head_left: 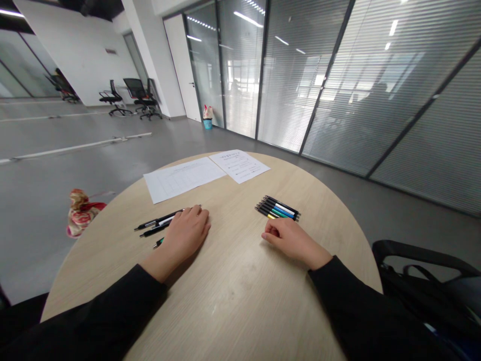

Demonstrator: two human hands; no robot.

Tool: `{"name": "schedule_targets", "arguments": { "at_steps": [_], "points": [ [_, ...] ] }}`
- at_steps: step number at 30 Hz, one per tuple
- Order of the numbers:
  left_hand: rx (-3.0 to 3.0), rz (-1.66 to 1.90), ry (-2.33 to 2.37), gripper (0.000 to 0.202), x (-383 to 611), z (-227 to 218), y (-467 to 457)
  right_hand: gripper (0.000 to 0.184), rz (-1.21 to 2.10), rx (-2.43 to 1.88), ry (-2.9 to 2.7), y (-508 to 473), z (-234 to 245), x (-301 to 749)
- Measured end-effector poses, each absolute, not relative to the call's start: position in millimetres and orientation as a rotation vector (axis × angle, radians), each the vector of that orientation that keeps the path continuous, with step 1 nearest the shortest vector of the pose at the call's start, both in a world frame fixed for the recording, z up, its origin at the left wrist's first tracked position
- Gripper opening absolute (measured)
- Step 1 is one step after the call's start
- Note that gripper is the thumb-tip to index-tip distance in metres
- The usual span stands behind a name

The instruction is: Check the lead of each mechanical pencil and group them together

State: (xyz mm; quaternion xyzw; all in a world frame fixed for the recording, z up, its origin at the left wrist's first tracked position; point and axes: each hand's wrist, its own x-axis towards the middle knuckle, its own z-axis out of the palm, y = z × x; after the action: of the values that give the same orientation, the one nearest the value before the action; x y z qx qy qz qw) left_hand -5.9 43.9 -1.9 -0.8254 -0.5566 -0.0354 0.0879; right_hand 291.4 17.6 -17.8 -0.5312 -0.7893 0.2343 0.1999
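Observation:
My left hand (189, 229) lies palm down over a loose group of pens on the left of the table, its fingers laid out flat and covering part of them. Black pens (152, 230) stick out from beneath it, along with one green-and-black pen (158, 243). On the right, several black-ended pens with white, blue, green and yellow barrels (278, 208) lie side by side in a slanted row. Just in front of that row rests my right hand (287, 238), fingers curled in, with nothing visible in it.
Two printed sheets (188, 176) lie at the far side of the round wooden table (233, 291). A dark chair with a bag (421, 271) stands close on the right. A patterned cloth bundle (83, 213) is beyond the left edge. Glass partitions (300, 75) stand behind.

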Motion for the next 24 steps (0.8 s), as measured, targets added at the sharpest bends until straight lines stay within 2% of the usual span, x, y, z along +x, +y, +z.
{"name": "schedule_targets", "arguments": {
  "at_steps": [13, 18, 24],
  "points": [
    [-2.476, 0.020, -1.683, 0.026, -16, -10, 50, 0.015, 0.685, -1.464, -2.205, 18, -17, 291],
    [-2.613, -0.228, -1.685, 0.024, -12, -9, 48, 0.014, 0.699, -1.457, -2.191, 17, -14, 290],
    [-3.100, -0.634, -1.751, 0.023, 4, 2, 37, 0.013, 0.708, -1.443, -2.200, 18, -18, 290]
  ]
}}
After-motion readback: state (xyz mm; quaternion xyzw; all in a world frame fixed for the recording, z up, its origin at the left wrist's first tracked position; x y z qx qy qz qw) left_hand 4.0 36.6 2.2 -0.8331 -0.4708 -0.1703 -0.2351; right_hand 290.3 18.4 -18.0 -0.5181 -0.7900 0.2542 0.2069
